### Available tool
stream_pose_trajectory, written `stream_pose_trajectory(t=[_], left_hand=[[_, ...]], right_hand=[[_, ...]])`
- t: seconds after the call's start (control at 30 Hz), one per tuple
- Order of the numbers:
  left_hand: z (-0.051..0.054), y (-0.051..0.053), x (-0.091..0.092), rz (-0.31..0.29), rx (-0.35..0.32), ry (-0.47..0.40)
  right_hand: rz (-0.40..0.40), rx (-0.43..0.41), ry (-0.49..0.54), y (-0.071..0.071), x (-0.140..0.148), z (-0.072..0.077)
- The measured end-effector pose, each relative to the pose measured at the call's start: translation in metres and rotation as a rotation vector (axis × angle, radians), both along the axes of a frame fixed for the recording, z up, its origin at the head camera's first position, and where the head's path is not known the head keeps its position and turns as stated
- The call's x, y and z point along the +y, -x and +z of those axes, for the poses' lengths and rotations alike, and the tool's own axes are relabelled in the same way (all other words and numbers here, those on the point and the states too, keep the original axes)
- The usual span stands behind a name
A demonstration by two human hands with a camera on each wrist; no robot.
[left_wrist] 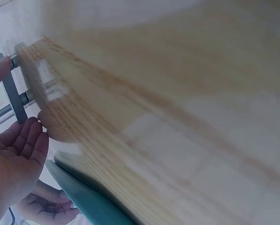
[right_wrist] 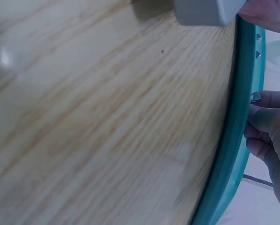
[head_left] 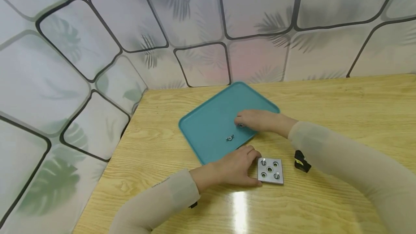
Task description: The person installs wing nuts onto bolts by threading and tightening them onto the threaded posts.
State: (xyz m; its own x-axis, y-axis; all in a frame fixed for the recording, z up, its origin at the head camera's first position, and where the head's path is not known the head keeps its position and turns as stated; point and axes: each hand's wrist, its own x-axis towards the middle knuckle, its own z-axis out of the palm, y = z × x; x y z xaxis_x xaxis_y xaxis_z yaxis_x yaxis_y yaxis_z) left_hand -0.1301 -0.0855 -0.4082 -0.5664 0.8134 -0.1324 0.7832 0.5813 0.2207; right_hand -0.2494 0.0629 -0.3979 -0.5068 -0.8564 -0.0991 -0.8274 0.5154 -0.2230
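Observation:
A square metal plate [head_left: 270, 180] with several holes and two upright bolts lies at my left hand [head_left: 232, 168]. Thumb and fingers of that hand grip the plate's left edges; the left wrist view shows the plate [left_wrist: 11, 91] from the side, raised off the table on bolt heads, with a threaded shank sticking out. Over the tray, my right hand [head_left: 258, 120] pinches a small shiny metal piece [right_wrist: 256, 97] at its fingertips; its exact kind is mostly hidden. A wing nut [head_left: 230, 138] lies on the tray, left of and nearer than the right hand.
The teal tray [head_left: 211, 122] sits at an angle on the wood-grain table [head_left: 341, 118], just beyond the left hand. A patterned curtain [head_left: 260, 57] stands behind the table and along its left side. A small black item [head_left: 302, 161] shows beside the right sleeve.

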Motion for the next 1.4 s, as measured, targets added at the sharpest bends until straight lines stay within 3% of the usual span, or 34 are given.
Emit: stream_pose_trajectory(t=[0.23,0.43,0.77,1.13,1.4], left_hand=[[0.000,-0.001,0.001,-0.006,0.008,0.002],[-0.001,-0.001,0.000,-0.001,0.015,-0.003],[-0.001,-0.003,-0.001,0.013,0.023,0.002],[-0.003,-0.003,-0.001,0.074,-0.032,-0.019],[-0.002,-0.003,-0.002,0.056,-0.021,-0.043]], right_hand=[[0.029,0.033,0.057,-0.009,0.008,0.011],[0.021,0.013,0.102,-0.018,0.019,0.020],[0.027,0.023,0.173,-0.049,0.050,0.036],[0.114,0.137,0.245,-0.080,0.071,0.049],[0.209,0.295,0.320,-0.103,0.080,0.040]])
